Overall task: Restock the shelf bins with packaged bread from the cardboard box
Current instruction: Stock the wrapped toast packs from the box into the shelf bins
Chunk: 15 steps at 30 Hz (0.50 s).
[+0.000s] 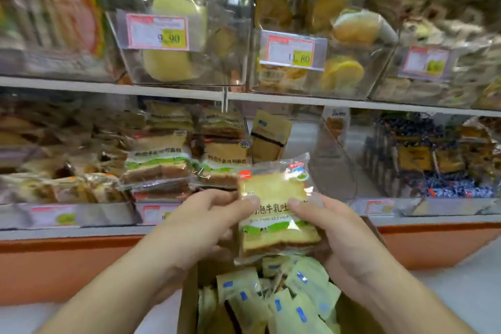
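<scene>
Above the open brown cardboard box (189, 304) of pale yellow wrapped packets (295, 295), both hands hold one clear-wrapped slice of toast bread (276, 211) upright. Left hand (206, 222) pinches its left edge, right hand (339, 236) curls round its right side, before the clear plastic shelf bin (336, 168).

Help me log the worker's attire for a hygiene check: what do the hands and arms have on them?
Nothing visible. The left hand and right hand are bare, with no gloves, rings or watch in view. Both forearms are uncovered to the frame's bottom edge; no sleeves show.
</scene>
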Each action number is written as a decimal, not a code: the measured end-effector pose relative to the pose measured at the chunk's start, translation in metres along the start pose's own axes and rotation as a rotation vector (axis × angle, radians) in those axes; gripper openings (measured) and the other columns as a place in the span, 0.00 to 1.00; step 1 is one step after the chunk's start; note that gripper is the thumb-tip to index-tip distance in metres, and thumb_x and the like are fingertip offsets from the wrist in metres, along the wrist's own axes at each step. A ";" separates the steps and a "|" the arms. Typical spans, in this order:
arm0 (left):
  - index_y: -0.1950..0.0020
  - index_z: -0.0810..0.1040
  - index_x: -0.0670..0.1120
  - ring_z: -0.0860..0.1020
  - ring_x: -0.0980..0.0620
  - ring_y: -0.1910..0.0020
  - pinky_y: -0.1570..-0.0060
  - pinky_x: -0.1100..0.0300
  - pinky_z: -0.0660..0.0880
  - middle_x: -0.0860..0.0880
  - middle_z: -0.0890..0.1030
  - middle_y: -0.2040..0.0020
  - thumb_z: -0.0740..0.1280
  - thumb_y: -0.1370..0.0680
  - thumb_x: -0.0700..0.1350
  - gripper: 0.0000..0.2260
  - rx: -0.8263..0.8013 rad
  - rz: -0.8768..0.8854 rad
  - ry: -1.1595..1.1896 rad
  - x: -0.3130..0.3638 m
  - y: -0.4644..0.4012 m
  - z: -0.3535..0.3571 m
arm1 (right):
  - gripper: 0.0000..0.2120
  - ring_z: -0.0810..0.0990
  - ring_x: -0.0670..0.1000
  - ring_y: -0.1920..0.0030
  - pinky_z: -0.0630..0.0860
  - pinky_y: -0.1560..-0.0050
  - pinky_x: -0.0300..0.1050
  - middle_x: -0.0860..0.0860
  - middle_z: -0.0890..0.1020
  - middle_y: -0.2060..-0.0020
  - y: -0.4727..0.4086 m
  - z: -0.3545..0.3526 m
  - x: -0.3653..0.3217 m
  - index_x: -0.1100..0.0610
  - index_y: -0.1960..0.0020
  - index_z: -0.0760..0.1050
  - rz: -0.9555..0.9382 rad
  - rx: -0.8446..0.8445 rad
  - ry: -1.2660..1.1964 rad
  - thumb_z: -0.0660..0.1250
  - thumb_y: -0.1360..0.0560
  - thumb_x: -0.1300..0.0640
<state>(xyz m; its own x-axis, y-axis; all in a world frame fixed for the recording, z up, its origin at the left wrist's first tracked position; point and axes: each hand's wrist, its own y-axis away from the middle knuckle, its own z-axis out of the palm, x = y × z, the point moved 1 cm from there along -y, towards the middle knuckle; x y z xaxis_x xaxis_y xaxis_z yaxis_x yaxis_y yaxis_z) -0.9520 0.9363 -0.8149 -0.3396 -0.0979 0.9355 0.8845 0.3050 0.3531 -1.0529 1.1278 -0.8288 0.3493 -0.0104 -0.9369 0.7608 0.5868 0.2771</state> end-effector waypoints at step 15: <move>0.21 0.63 0.58 0.68 0.58 0.29 0.29 0.54 0.70 0.62 0.73 0.29 0.70 0.21 0.59 0.31 0.418 0.518 -0.800 0.021 -0.042 -0.055 | 0.38 0.71 0.34 0.37 0.68 0.42 0.24 0.33 0.71 0.35 -0.095 0.062 -0.026 0.33 0.27 0.63 -0.466 0.125 0.959 0.81 0.28 0.50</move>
<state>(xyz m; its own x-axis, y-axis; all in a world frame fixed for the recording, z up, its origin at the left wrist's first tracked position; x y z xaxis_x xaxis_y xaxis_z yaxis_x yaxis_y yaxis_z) -0.9785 0.8693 -0.8089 -0.1980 0.7492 0.6321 0.8530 0.4494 -0.2654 -1.1002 1.0225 -0.8178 -0.5240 0.4601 -0.7167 0.7776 0.6017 -0.1823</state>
